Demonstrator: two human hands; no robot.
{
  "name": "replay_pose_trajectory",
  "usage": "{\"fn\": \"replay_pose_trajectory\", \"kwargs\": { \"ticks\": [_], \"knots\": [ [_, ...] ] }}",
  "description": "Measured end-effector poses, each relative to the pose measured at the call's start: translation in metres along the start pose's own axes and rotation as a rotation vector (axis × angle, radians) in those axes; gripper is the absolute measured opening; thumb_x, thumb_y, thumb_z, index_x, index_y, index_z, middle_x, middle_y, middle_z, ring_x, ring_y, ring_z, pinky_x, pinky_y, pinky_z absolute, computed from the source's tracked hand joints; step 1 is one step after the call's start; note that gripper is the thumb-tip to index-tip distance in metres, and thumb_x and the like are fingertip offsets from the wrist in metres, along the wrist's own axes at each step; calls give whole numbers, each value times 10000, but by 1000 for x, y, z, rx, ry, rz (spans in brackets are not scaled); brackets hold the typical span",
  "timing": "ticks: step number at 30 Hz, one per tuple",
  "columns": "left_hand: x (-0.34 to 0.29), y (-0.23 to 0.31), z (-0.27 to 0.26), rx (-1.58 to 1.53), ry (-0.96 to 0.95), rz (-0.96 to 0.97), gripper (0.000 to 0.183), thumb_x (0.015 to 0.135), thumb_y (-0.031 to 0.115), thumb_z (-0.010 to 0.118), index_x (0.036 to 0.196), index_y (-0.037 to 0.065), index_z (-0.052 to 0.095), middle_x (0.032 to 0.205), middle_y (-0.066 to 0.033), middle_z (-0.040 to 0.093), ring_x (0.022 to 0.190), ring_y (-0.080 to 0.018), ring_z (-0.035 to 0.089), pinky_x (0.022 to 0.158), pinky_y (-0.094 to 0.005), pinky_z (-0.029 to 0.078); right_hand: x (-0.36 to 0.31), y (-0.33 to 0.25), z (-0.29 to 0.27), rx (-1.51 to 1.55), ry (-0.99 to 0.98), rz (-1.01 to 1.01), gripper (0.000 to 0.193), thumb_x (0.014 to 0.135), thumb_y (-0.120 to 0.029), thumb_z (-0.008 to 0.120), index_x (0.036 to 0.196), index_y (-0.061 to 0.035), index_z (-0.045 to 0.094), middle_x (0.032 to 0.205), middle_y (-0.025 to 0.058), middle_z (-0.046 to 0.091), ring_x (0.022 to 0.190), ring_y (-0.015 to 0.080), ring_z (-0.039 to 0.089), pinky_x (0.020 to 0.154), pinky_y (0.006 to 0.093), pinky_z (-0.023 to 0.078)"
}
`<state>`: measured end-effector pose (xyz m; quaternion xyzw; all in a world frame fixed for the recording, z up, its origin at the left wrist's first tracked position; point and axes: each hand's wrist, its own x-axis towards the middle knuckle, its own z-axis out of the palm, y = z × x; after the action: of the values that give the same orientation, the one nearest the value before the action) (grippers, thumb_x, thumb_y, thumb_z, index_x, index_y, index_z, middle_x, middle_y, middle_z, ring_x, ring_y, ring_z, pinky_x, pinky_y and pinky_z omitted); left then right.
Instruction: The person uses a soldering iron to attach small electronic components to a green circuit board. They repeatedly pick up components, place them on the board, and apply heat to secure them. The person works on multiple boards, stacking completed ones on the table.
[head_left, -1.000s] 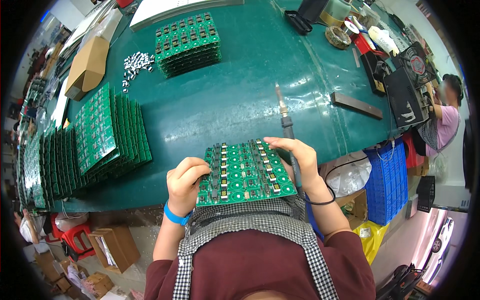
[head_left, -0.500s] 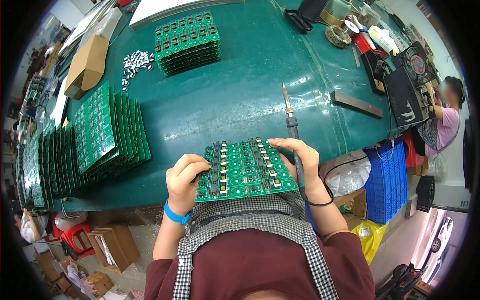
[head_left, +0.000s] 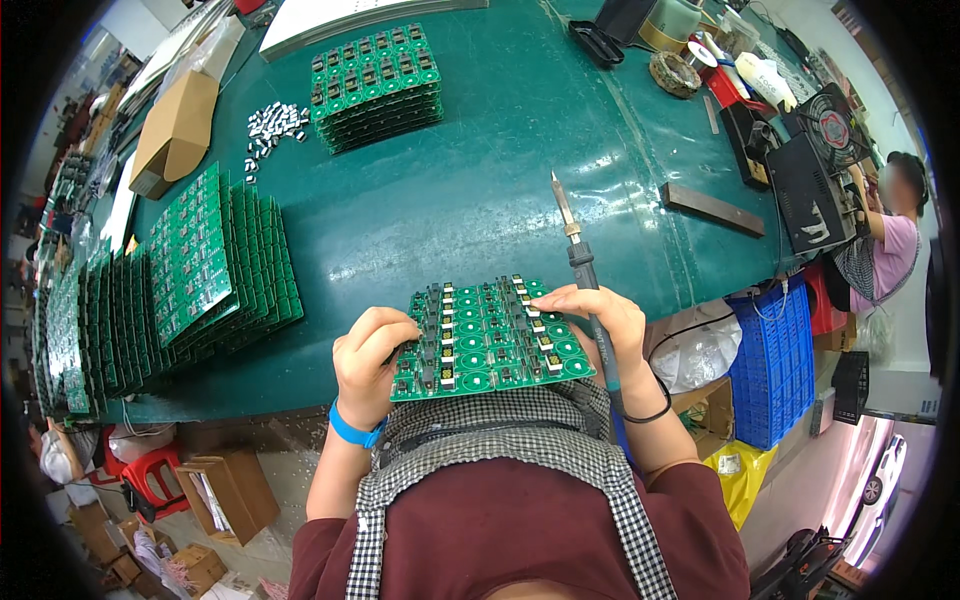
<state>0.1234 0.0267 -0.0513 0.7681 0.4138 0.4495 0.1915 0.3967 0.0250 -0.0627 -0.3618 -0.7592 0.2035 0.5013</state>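
Observation:
A green circuit board panel with rows of black and white parts tilts in front of my apron. My left hand grips its left edge, fingers curled. My right hand holds a soldering iron, tip pointing up and away over the table. Its index fingertip rests on a part in the panel's right-hand row, near the far edge. The thumb is partly hidden by the iron's handle.
Upright circuit panels crowd the left side. A flat stack of panels stands at the back, beside loose small parts and a cardboard box. On the right lie a metal bar and a black fan unit; a co-worker sits beyond.
My right index finger has moved left and inward, from the panel's far right corner onto a part in the row. The iron's tip has swung slightly left. My left hand keeps its place.

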Motion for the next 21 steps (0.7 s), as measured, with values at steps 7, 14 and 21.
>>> {"fn": "replay_pose_trajectory", "kwargs": {
  "ticks": [7, 14, 21],
  "knots": [
    [0, 2, -1, 26, -7, 2, 238, 623, -105, 641, 823, 22, 625, 801, -92, 623, 653, -232, 634, 543, -307, 487, 6, -15, 1, -52, 67, -46, 376, 671, 163, 636, 1003, -9, 599, 929, 144, 725, 799, 271, 719, 691, 329, 583],
    [-2, 1, 1, 28, 0, 0, 248, 608, -113, 634, 814, 25, 623, 802, -93, 622, 658, -235, 636, 544, -307, 490, 4, -13, -3, -69, 37, -75, 409, 652, 160, 616, 1021, -15, 589, 927, 143, 730, 789, 281, 719, 682, 334, 584],
    [-2, 3, 0, 29, 4, -4, 252, 607, -119, 629, 816, 21, 625, 805, -96, 624, 660, -239, 637, 547, -312, 494, 6, -23, -5, -19, 31, -110, 405, 650, 133, 595, 1014, -47, 598, 960, 125, 739, 765, 260, 718, 674, 331, 581]
  ]
}}
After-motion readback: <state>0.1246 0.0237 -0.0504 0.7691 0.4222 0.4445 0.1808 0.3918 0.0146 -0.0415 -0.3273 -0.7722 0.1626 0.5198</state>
